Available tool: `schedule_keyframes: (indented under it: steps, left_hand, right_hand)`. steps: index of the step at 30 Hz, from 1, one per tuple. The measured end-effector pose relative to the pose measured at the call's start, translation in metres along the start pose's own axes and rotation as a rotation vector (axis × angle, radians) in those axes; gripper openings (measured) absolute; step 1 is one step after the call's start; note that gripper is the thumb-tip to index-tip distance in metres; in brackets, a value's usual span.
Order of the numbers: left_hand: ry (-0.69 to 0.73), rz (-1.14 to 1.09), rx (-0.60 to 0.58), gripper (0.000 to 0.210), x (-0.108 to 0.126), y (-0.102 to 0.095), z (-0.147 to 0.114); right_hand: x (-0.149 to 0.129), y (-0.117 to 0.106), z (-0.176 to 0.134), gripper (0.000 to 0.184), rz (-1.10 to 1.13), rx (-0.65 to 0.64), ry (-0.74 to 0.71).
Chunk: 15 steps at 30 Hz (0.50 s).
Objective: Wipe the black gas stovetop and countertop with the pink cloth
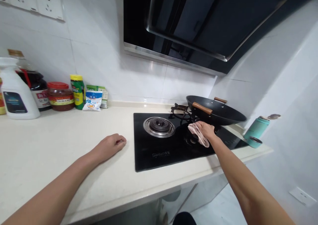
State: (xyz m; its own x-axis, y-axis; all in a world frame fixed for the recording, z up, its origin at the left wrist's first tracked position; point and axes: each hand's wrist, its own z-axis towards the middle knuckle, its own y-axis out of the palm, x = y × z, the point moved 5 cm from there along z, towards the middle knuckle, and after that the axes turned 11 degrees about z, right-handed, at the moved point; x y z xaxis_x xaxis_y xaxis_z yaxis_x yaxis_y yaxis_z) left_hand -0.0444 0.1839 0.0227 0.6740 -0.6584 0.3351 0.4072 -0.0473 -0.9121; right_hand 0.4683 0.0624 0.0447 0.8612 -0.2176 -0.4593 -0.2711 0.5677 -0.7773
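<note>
My right hand [207,131] grips a folded pale pink cloth [200,137] over the black glass gas hob [146,154], at the hob's front middle. Part of a dark control knob or burner part shows beside the cloth; I cannot make out which. Just behind this hand, a black wok [221,110] with wooden handles sits tilted over the hob's right side. My left hand [111,148] rests on the cream countertop [109,182], left of the hob, its fingers curled in with nothing visible in them. The left burner [159,126] is bare, with no pot stand over it.
A black pot stand [181,110] lies at the hob's back, partly under the wok. A turquoise flask [257,128] and its cup [254,142] stand at the right. Along the left wall are a spray bottle [18,92], a red-lidded jar [60,96] and seasonings. A range hood [184,26] hangs overhead.
</note>
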Motion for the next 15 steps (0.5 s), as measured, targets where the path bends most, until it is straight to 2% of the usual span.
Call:
schedule_keyframes:
  steps: [5, 9, 12, 15]
  left_hand:
    - [-0.002, -0.006, 0.004, 0.039, 0.001, 0.000, -0.001]
    - [-0.002, -0.010, 0.008, 0.039, 0.002, -0.001, -0.002]
    - [-0.012, -0.014, 0.009, 0.040, 0.002, -0.002, -0.002]
    - [-0.010, -0.008, 0.005, 0.041, 0.003, -0.003, -0.002]
  right_hand:
    - [-0.004, -0.005, -0.021, 0.052, -0.112, -0.225, 0.016]
    - [-0.018, -0.005, -0.042, 0.062, -0.254, -0.327, -0.075]
    - [-0.027, -0.006, -0.052, 0.059, -0.332, -0.364, -0.124]
    - [-0.031, -0.009, -0.068, 0.052, -0.371, -0.316, -0.201]
